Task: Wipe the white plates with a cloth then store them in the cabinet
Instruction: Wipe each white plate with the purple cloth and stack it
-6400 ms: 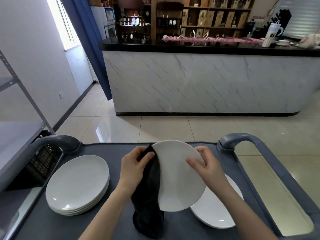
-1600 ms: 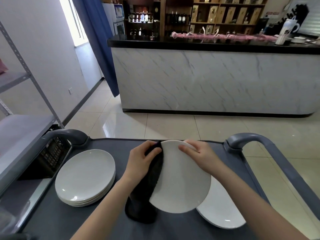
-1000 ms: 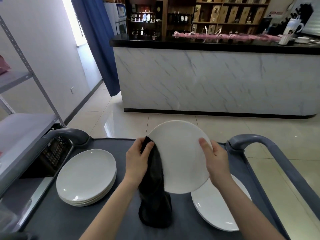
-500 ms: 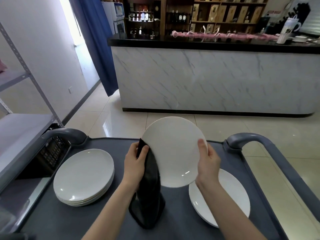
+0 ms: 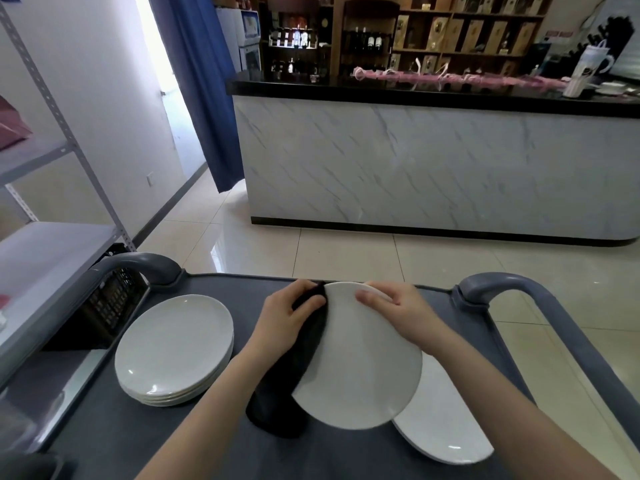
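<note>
Above the grey cart [image 5: 214, 445], both forearms reach forward. The left hand [image 5: 284, 323] grips a black cloth [image 5: 294, 375] against the left rim of a smooth round white plate [image 5: 360, 368]. The right hand [image 5: 398, 313] holds the far rim, fingers curled over it. A plate stack [image 5: 173, 348] lies to the left.
</note>
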`<state>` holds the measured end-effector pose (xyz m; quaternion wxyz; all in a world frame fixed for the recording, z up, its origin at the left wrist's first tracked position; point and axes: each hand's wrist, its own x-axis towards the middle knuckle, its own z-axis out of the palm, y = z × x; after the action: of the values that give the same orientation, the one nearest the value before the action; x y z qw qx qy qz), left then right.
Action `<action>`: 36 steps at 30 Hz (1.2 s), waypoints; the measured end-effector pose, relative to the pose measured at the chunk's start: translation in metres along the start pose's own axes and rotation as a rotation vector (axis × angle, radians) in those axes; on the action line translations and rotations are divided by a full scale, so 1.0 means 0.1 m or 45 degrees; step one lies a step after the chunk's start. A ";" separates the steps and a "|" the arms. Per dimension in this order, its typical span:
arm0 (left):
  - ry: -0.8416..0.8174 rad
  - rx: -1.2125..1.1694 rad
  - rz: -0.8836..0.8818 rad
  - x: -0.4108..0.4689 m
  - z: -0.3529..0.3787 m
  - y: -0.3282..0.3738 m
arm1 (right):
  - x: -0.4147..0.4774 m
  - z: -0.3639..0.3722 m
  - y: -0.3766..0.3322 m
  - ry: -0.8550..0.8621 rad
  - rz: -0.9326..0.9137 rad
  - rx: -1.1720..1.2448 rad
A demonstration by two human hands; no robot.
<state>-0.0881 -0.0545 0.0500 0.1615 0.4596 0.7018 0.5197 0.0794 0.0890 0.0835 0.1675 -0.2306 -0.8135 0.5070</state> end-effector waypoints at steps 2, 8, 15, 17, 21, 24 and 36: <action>0.061 -0.035 -0.056 -0.01 -0.01 -0.03 | -0.04 0.03 0.03 0.113 -0.013 0.083; 0.499 -0.327 -0.381 -0.17 0.13 -0.16 | -0.10 0.33 0.10 0.937 0.189 0.735; 0.463 -0.472 -0.376 -0.21 0.15 -0.13 | -0.12 0.20 0.12 0.887 0.125 0.550; 0.423 -0.419 -0.298 -0.14 0.08 -0.08 | -0.13 0.08 0.11 0.761 0.062 0.431; 0.268 -0.261 -0.144 0.01 -0.03 0.02 | -0.14 -0.06 0.01 0.366 0.000 0.236; 0.132 -0.187 -0.136 0.01 0.00 0.06 | -0.12 -0.07 -0.06 0.210 -0.044 0.146; 0.485 -0.355 -0.354 -0.20 0.01 -0.09 | -0.21 0.28 0.07 0.718 0.156 0.512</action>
<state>-0.0812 -0.0708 0.0364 0.1582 0.2259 0.6975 0.6614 0.0838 0.0595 0.0639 0.3970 -0.3723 -0.6037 0.5825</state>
